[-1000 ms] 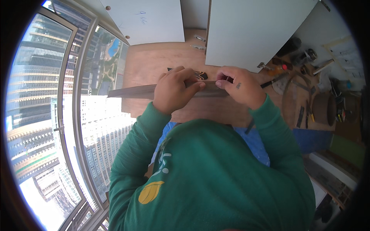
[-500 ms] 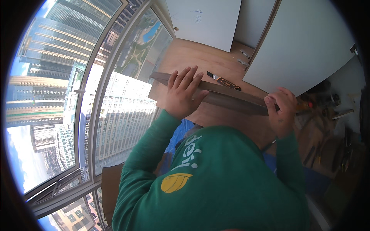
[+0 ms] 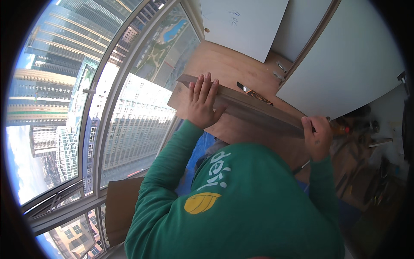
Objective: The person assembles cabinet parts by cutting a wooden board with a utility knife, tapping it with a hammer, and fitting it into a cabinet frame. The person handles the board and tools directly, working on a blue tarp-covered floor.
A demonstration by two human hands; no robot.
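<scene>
A long, narrow brown wooden board (image 3: 254, 104) lies slantwise in front of me, its broad near face in shadow. Across its left part rests my left hand (image 3: 202, 101), fingers stretched out flat over the upper edge and thumb toward the near side. At the other end my right hand (image 3: 318, 137) is closed round the board's tip, thumb on the near side and fingers curled. An orange-red handle (image 3: 340, 128) shows just beyond that hand; whether the hand touches it I cannot tell. Behind the board lies a black-and-orange utility knife (image 3: 255, 93).
Large white panels (image 3: 332, 69) stand at the back right above a wooden surface (image 3: 233, 56). Small metal hinges (image 3: 279, 71) lie between them. Tall windows (image 3: 142, 112) run along my left, with a cardboard piece (image 3: 123, 211) below. Shadowed tools (image 3: 379, 185) are at right.
My right hand's raised fingers have curled down at the board's end. The left hand stays flat on the board. The whole view has shifted slightly.
</scene>
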